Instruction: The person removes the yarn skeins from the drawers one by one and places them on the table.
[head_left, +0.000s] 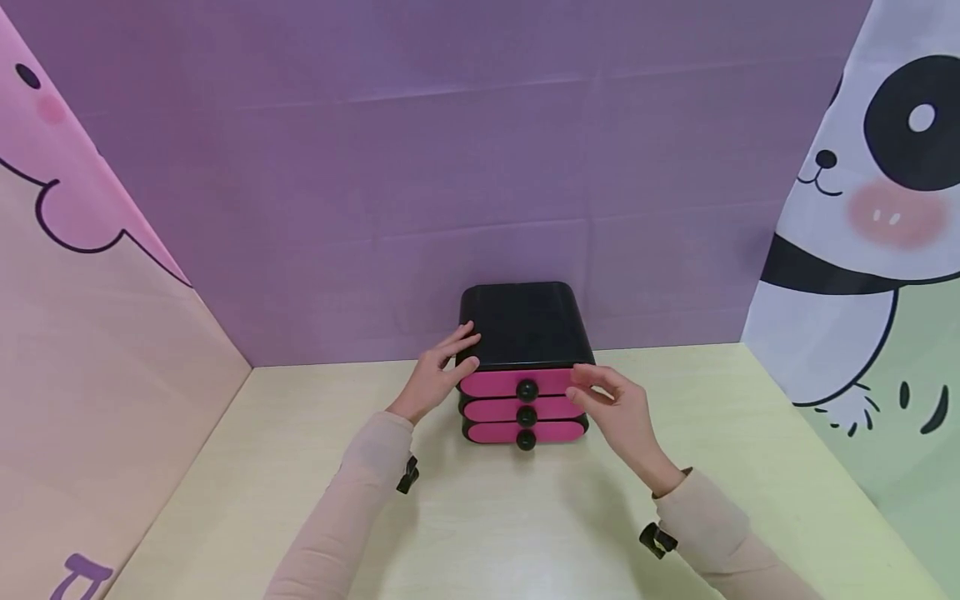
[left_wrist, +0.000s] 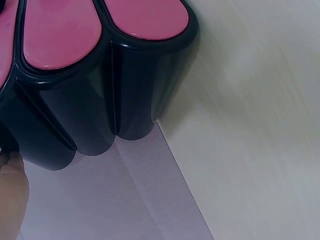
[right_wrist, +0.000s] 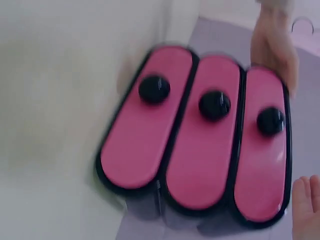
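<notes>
A small black drawer cabinet (head_left: 528, 325) with three pink drawer fronts, stacked one above another, stands against the back wall. Each front has a round black knob, such as the top knob (head_left: 527, 390). All three drawers look closed. My left hand (head_left: 437, 375) rests against the cabinet's upper left side, fingers extended along its edge; only part of that hand (left_wrist: 14, 192) enters the left wrist view. At the top drawer's right end is my right hand (head_left: 618, 412), thumb and fingers apart with nothing between them. Whether its fingertips touch the cabinet is hard to tell.
The cabinet sits on a pale wooden table (head_left: 300, 467). Behind it rises a purple fabric wall (head_left: 337, 208). Printed panels stand at both sides, with a panda picture (head_left: 840, 333) on the right one.
</notes>
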